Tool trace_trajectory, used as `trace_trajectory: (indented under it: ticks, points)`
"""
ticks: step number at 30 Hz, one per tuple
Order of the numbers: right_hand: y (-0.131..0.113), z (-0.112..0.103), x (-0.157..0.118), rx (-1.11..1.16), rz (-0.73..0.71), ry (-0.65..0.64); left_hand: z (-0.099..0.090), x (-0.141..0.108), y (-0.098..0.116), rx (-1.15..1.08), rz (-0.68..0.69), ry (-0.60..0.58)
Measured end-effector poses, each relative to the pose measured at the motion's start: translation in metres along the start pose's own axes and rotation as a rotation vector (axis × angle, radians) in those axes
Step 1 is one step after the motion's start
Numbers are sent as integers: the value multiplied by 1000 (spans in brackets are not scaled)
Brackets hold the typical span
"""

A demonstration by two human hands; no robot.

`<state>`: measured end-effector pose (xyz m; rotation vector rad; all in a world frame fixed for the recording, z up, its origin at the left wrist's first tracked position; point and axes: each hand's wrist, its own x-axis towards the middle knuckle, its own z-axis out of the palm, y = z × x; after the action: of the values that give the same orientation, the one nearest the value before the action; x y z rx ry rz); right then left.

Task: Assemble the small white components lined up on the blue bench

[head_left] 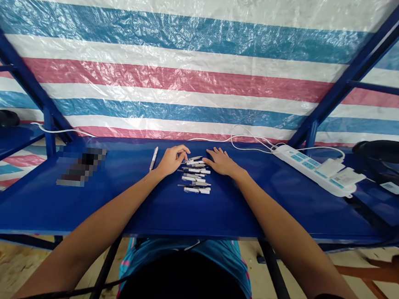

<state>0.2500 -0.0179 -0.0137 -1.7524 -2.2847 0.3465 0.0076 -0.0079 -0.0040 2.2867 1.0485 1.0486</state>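
A heap of white pens with dark tips [194, 177] lies side by side on the blue metal table [119, 207], stacked in a loose column. My left hand [173, 160] rests just left of the heap's top, fingers slightly curled and holding nothing. My right hand [221, 162] lies flat on the table to the right of the heap, its fingertips close to the upper pens. A single white pen [153, 159] stands apart, left of my left hand, lying nearly lengthwise to me.
A white power strip [308, 168] with plugged-in adapters lies at the table's right, its white cables running along the back edge. A pixelated, obscured object [80, 167] lies at the left. Striped tarpaulin [192, 61] and blue steel frame bars [357, 70] stand behind.
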Motion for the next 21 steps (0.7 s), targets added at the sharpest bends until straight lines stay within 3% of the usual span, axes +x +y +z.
trace_trajectory:
  ticks: [6, 10, 21]
  points:
    - [-16, -3, -2, 182, -277, 163, 2, 1, 0, -14, -13, -10]
    - [-24, -5, -4, 244, -405, 94, 2, 1, -1, -14, -15, -20]
    - [-33, -10, -11, 196, -356, 26, 4, -1, 0, 5, -20, -19]
